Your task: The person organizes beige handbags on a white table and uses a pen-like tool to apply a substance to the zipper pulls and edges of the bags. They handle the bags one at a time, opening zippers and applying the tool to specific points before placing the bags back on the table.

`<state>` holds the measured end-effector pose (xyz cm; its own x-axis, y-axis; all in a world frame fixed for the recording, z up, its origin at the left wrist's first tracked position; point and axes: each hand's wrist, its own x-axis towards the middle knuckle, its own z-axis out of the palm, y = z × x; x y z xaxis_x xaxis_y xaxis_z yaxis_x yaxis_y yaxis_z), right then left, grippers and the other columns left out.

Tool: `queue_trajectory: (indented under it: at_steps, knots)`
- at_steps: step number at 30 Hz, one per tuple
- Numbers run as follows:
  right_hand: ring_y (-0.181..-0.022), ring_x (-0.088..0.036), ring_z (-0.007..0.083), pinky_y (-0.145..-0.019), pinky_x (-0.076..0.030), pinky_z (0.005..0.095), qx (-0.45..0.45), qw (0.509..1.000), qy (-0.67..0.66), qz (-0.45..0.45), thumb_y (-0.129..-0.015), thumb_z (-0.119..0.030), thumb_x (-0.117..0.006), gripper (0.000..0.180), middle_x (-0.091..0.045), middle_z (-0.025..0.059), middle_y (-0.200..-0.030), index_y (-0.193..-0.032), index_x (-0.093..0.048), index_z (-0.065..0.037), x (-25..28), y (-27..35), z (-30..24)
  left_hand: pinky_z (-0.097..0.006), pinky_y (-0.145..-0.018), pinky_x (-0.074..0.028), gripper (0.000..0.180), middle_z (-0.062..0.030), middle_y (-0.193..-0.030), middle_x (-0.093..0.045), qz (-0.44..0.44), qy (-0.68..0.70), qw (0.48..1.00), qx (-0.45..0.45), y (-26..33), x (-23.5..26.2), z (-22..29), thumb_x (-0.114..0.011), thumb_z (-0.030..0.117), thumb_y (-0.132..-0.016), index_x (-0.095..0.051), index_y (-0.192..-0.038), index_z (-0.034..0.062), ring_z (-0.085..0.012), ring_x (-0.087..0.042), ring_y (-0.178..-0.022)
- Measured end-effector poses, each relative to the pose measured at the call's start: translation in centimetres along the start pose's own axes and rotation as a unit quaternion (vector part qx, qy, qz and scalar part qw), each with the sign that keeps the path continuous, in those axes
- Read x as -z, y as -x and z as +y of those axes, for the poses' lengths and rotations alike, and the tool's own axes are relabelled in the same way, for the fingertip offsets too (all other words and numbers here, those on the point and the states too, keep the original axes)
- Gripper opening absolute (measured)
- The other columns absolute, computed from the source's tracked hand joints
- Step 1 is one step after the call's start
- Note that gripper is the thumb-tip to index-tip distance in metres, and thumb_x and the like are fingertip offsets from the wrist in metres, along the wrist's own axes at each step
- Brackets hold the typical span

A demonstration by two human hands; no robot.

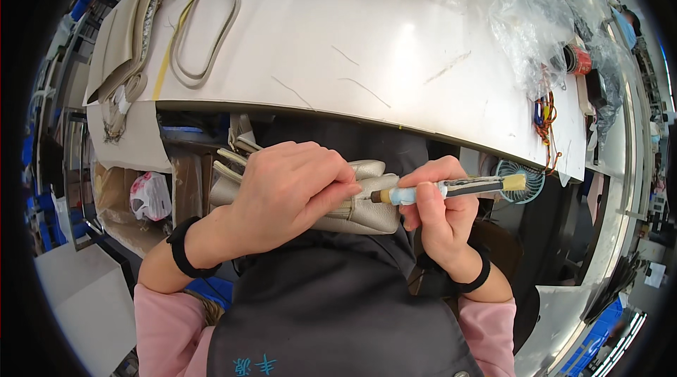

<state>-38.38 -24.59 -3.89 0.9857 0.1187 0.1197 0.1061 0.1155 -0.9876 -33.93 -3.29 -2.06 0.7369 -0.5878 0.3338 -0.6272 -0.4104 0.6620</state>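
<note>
My left hand (285,190) is closed over a small beige leather bag (360,211) held in my lap, below the table edge. My right hand (441,211) grips a pen-like tool with a light blue and black handle (451,189). Its metal tip points left and touches the bag right beside my left fingers. The tool's tan rear end sticks out to the right. Both wrists wear black bands, and pink sleeves show below them.
A white worktable (367,45) curves across the top. Beige straps and bag parts (134,38) lie at its left, another beige piece at the top, crumpled clear plastic (522,10) and small items at the right. A small fan (522,190) sits under the table edge.
</note>
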Motion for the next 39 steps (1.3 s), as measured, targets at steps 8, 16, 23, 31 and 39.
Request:
queue_trajectory:
  at_steps: [8,16,23,31,39]
  knots:
    - [-0.057,-0.051,0.0032,-0.051,-0.039,0.0188,-0.017,1.0,0.026,-0.001,-0.092,-0.005,-0.057,0.006,-0.059,0.0012,-0.075,-0.093,-0.061,0.0,0.1,0.1,-0.1,-0.032,-0.051,-0.038,0.013,-0.0027,-0.069,-0.061,-0.001,-0.003,1.0,-0.025,-0.2,0.0,-0.1,-0.071,0.004,-0.075,-0.058,-0.077,0.0066,-0.0202,-0.054,-0.056]
    - [-0.062,-0.054,0.0055,-0.054,-0.04,0.0204,-0.023,0.999,0.046,0.001,-0.089,-0.002,-0.059,0.005,-0.06,0.0033,-0.083,-0.091,-0.063,0.001,0.1,0.1,-0.1,-0.032,-0.051,-0.037,0.014,-0.0023,-0.069,-0.06,-0.005,-0.007,1.0,-0.024,-0.2,0.0,-0.1,-0.071,0.003,-0.074,-0.058,-0.076,0.0069,-0.0199,-0.053,-0.056]
    - [-0.064,-0.054,0.0058,-0.055,-0.041,0.0204,-0.021,0.998,0.058,0.003,-0.088,0.0,-0.06,0.004,-0.06,0.0039,-0.085,-0.091,-0.063,0.001,0.1,0.1,0.0,-0.031,-0.051,-0.038,0.014,-0.0024,-0.069,-0.06,-0.003,-0.001,1.0,-0.026,-0.2,0.0,-0.2,-0.07,0.003,-0.074,-0.058,-0.077,0.0069,-0.0201,-0.054,-0.057]
    - [-0.054,-0.05,0.003,-0.049,-0.039,0.0176,0.01,1.0,-0.01,0.008,-0.094,-0.006,-0.053,0.008,-0.058,0.0027,-0.073,-0.094,-0.058,0.0,0.2,-0.1,0.3,-0.033,-0.052,-0.039,0.016,-0.0054,-0.066,-0.052,0.021,0.014,1.0,-0.004,-0.4,-0.3,-0.4,-0.071,0.013,-0.079,-0.056,-0.077,0.0068,-0.0237,-0.053,-0.06]
    - [-0.05,-0.047,0.0034,-0.046,-0.036,0.0173,0.008,0.998,-0.021,0.057,-0.097,-0.01,-0.048,0.012,-0.056,0.0043,-0.068,-0.093,-0.052,0.0,-0.4,-0.9,0.5,-0.027,-0.066,-0.046,0.01,-0.0072,-0.083,-0.062,-0.038,0.115,0.986,0.111,-1.6,0.4,-2.0,-0.059,0.01,-0.09,-0.061,-0.089,0.0003,-0.0162,-0.057,-0.073]
